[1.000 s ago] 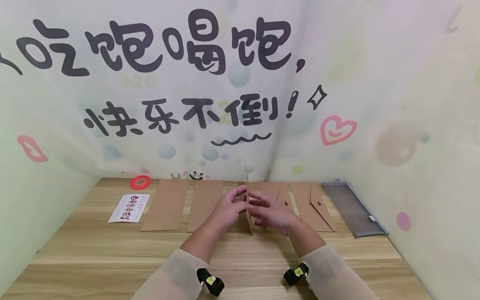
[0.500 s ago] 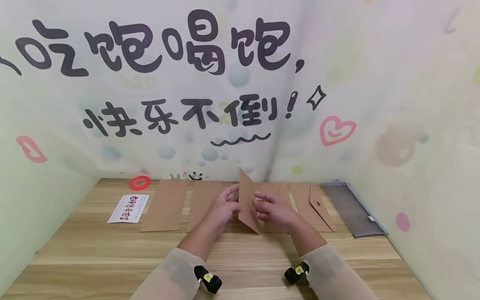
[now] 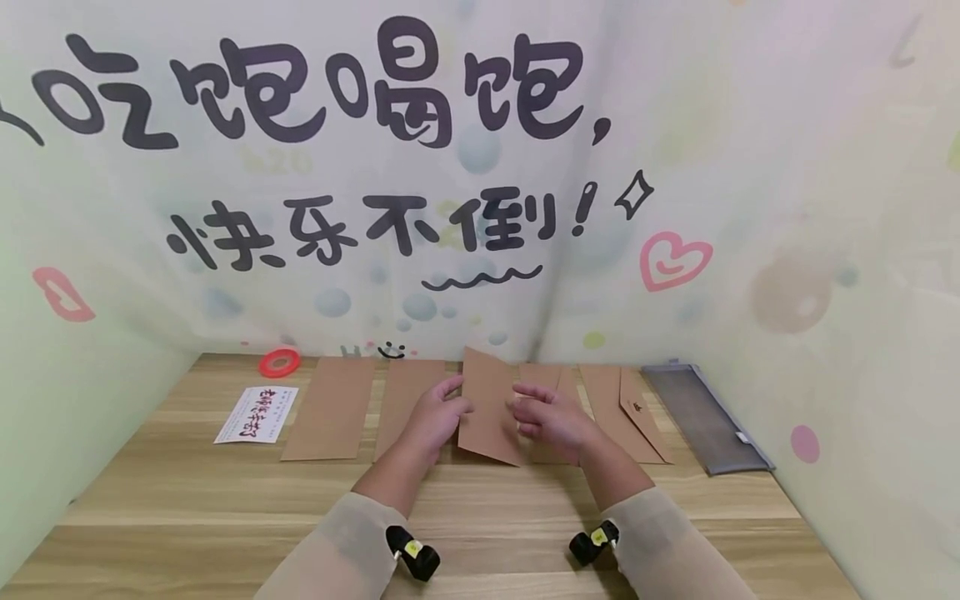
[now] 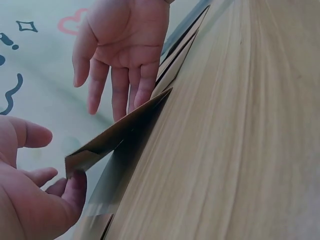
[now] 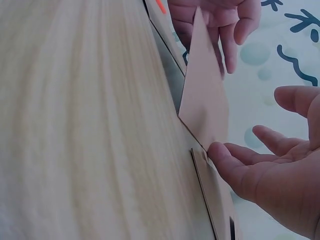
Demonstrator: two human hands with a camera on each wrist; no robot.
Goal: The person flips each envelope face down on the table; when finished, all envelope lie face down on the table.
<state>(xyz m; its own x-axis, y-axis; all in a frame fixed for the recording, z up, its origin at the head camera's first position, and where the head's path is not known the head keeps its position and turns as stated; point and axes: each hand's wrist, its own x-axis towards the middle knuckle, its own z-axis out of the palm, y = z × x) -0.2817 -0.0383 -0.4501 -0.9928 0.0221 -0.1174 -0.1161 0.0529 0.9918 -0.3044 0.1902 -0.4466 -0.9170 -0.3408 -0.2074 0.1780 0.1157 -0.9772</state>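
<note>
A brown kraft paper envelope [image 3: 491,408] leans tilted between both hands in the head view, plain side up. Its left edge is raised and its right edge sits low. My left hand [image 3: 437,419] is at the raised edge; in the left wrist view the left hand's fingers [image 4: 76,192] support that edge from below, thumb apart. At the low edge, my right hand [image 3: 552,421] has its fingertips touching the envelope, thumb spread away, as the right wrist view shows with fingers [image 5: 227,162]. Neither hand pinches the paper. The underside is mostly hidden in the head view.
Two plain-side-up envelopes, a far-left one [image 3: 330,408] and a nearer one [image 3: 408,400], lie left. Two flap-side-up ones, one [image 3: 536,379] partly covered and one [image 3: 611,408], lie right. A printed card [image 3: 257,415], red tape roll [image 3: 279,362] and grey mesh pouch [image 3: 705,417] flank them.
The envelope has gone from standing on edge to leaning over leftward, its plain face turning up. My left hand has shifted slightly left and both hands have loosened from it.
</note>
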